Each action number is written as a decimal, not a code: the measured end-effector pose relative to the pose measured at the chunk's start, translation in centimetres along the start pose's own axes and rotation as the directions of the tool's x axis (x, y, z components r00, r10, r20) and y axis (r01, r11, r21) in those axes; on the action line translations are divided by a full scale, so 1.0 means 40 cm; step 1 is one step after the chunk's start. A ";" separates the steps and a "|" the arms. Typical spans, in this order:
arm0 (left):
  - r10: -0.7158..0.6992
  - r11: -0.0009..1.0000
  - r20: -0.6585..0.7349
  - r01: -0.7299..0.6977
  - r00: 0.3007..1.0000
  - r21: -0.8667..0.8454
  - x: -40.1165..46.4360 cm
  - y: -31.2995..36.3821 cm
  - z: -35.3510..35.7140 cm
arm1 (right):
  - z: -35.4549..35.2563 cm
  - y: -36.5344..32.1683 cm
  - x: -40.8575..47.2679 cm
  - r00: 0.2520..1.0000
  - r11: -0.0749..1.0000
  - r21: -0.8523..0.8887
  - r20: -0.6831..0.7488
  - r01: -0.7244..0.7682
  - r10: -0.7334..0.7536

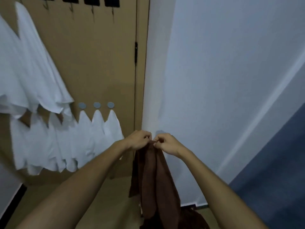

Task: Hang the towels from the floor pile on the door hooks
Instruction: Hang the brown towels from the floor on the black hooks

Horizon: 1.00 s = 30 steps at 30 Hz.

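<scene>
the tan flat-panelled wooden door (92, 66) fills the left side, smooth and matte, with a dark hinge on its right edge. beside it the pale blue-grey painted wall (222, 71) runs off to the right, plain and even, meeting a darker blue strip low down.

across the door hang the white cloth towels (38, 76), soft and draped in long folds, each pulled up to a point where it catches; an upper row of big ones on the left, and a lower row of smaller ones whose hems make a zigzag. three of the lower points sit just under the small round grey stick-on hooks (96, 105). along the top edge are the dark square-backed metal hooks (92, 4), several bare (thin bent prongs, a bit blurred).

the dark brown fuzzy towel (153, 179) hangs in front of the door's lower right corner, gathered at its top into narrow vertical pleats, its nap dull and thick. its tail drops to the dark brown heap of towels on the floor (189, 219), crumpled at the bottom edge.

the left hand (139, 140) and the right hand (166, 143) are close together, fingers curled, both pinching the top edge of the brown towel.
</scene>
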<state>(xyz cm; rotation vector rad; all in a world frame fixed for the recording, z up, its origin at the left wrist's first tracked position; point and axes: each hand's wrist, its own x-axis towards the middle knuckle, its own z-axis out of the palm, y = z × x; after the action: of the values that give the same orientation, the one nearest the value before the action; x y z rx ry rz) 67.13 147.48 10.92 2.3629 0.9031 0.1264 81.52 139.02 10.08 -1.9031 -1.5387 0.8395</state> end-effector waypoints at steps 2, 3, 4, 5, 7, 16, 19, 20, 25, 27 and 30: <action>-0.045 0.999 -0.048 0.044 0.998 -0.019 -0.037 -0.054 -0.065 | 0.035 -0.074 0.048 0.999 0.999 0.016 0.040 0.036 -0.036; -0.068 0.997 -0.072 0.066 0.995 -0.026 -0.057 -0.081 -0.099 | 0.056 -0.114 0.070 0.997 0.998 0.030 0.057 0.052 -0.053; -0.091 0.996 -0.093 0.088 0.991 -0.034 -0.076 -0.107 -0.135 | 0.077 -0.155 0.091 0.995 0.996 0.051 0.070 0.071 -0.075; -0.111 0.993 -0.117 0.107 0.987 -0.044 -0.094 -0.134 -0.172 | 0.098 -0.195 0.112 0.992 0.993 0.077 0.083 0.089 -0.096; -0.155 0.988 -0.177 0.147 0.972 -0.055 -0.131 -0.189 -0.248 | 0.139 -0.273 0.152 0.983 0.986 0.126 0.134 0.112 -0.129; -0.250 0.968 -0.416 0.226 0.874 -0.107 -0.251 -0.436 -0.523 | 0.288 -0.573 0.366 0.938 0.960 0.024 0.207 0.278 -0.277; -0.273 0.961 -0.423 0.224 0.864 -0.163 -0.273 -0.515 -0.580 | 0.329 -0.642 0.422 0.940 0.959 0.002 0.196 0.284 -0.279; -0.277 0.958 -0.409 0.214 0.870 -0.193 -0.276 -0.540 -0.596 | 0.338 -0.664 0.436 0.942 0.957 0.018 0.172 0.289 -0.288; -0.254 0.933 -0.317 0.145 0.914 -0.331 -0.277 -0.594 -0.666 | 0.358 -0.775 0.489 0.931 0.931 0.086 0.054 0.355 -0.361; -0.210 0.942 -0.326 0.102 0.922 -0.319 -0.266 -0.598 -0.693 | 0.356 -0.800 0.515 0.922 0.921 0.084 0.038 0.381 -0.385; -0.162 0.964 -0.360 0.071 0.919 -0.255 -0.242 -0.610 -0.742 | 0.341 -0.811 0.554 0.914 0.913 0.071 0.012 0.403 -0.405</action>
<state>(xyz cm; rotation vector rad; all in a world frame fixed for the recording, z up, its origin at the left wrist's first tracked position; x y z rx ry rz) 37.10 170.58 22.46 2.0877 1.1381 0.6267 53.84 167.49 22.43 -1.4528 -1.8106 0.7186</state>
